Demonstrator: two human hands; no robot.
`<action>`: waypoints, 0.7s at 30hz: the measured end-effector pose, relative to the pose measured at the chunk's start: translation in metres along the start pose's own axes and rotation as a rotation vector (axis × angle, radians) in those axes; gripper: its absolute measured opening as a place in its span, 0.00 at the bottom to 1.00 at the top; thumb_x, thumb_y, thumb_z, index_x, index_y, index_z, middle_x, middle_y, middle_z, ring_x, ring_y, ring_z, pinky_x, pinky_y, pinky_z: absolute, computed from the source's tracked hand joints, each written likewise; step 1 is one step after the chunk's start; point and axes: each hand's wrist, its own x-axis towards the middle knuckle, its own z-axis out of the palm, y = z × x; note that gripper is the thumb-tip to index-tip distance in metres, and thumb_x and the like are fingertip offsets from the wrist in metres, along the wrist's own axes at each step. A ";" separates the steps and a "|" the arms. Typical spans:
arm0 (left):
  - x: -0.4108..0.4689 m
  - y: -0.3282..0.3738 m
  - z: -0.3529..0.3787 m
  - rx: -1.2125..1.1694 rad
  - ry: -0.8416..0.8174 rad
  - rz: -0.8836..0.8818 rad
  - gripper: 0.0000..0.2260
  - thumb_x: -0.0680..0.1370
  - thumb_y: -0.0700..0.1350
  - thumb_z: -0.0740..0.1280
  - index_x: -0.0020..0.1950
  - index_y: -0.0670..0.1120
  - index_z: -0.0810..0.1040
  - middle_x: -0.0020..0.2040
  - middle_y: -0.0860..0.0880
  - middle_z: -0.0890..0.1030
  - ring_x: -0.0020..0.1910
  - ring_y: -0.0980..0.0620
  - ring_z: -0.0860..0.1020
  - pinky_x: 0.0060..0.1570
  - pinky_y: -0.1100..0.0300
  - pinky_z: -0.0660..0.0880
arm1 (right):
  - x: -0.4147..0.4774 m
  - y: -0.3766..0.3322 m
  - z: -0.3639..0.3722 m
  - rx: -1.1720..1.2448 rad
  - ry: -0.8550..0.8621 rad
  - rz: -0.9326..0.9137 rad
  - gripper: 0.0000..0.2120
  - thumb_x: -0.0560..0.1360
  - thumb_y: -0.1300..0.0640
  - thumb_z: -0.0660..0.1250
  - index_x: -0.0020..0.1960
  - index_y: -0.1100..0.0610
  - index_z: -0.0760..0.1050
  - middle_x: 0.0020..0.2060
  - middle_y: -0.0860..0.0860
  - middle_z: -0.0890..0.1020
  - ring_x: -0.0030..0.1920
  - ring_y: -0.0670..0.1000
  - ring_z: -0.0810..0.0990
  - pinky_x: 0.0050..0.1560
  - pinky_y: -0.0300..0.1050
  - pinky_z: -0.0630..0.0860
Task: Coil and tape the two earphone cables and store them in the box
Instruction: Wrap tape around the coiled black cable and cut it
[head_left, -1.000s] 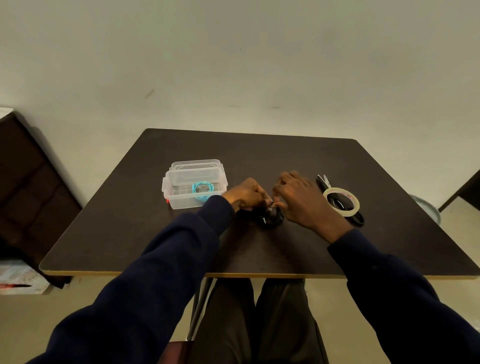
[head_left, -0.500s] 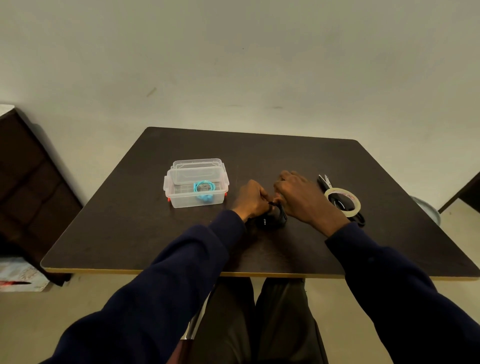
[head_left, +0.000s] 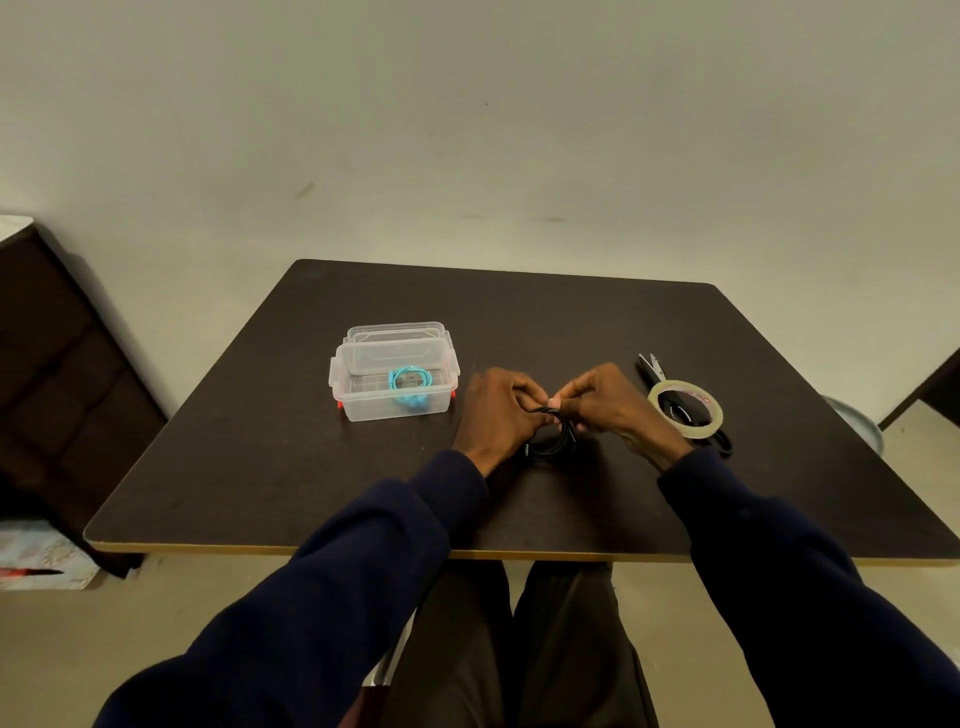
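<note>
A coiled black earphone cable (head_left: 553, 436) is held just above the dark table (head_left: 260, 467), near its middle. My left hand (head_left: 496, 410) grips the coil's left side with curled fingers. My right hand (head_left: 615, 402) pinches the top of the coil with thumb and fingertips. Whether tape is on the coil is too small to tell. A coiled turquoise earphone cable (head_left: 410, 382) lies inside the clear plastic box (head_left: 363, 408), left of my hands. The box's lid (head_left: 397, 343) leans on its back rim.
A roll of clear tape (head_left: 684, 410) lies on black scissors (head_left: 654, 366) right of my hands. Dark furniture (head_left: 57, 374) stands at the left, below table level. A metal bowl (head_left: 854, 423) sits on the floor at the right. My legs are under the table's near edge.
Both hands have lifted the black coil slightly off the table and closed in on its top. The right hand has shifted from resting over the coil to pinching it.
</note>
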 end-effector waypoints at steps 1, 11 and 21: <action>-0.002 0.000 0.000 0.007 0.012 0.021 0.07 0.68 0.45 0.80 0.43 0.47 0.86 0.36 0.52 0.85 0.35 0.58 0.83 0.40 0.58 0.83 | 0.001 0.000 0.000 0.023 0.003 0.027 0.04 0.76 0.63 0.71 0.44 0.62 0.84 0.31 0.56 0.83 0.23 0.44 0.74 0.25 0.36 0.71; -0.006 -0.003 -0.003 -0.003 0.022 -0.026 0.07 0.70 0.48 0.79 0.43 0.48 0.86 0.36 0.52 0.85 0.33 0.58 0.82 0.40 0.61 0.82 | -0.010 0.009 0.004 0.051 0.026 -0.124 0.05 0.76 0.57 0.72 0.46 0.58 0.86 0.36 0.51 0.86 0.35 0.46 0.80 0.38 0.39 0.75; -0.004 0.000 -0.002 -0.102 -0.054 -0.147 0.08 0.69 0.43 0.79 0.46 0.47 0.85 0.39 0.51 0.85 0.38 0.57 0.84 0.45 0.57 0.83 | -0.008 0.000 0.009 -0.215 -0.061 -0.088 0.10 0.80 0.55 0.66 0.47 0.57 0.84 0.41 0.53 0.84 0.40 0.50 0.79 0.43 0.46 0.74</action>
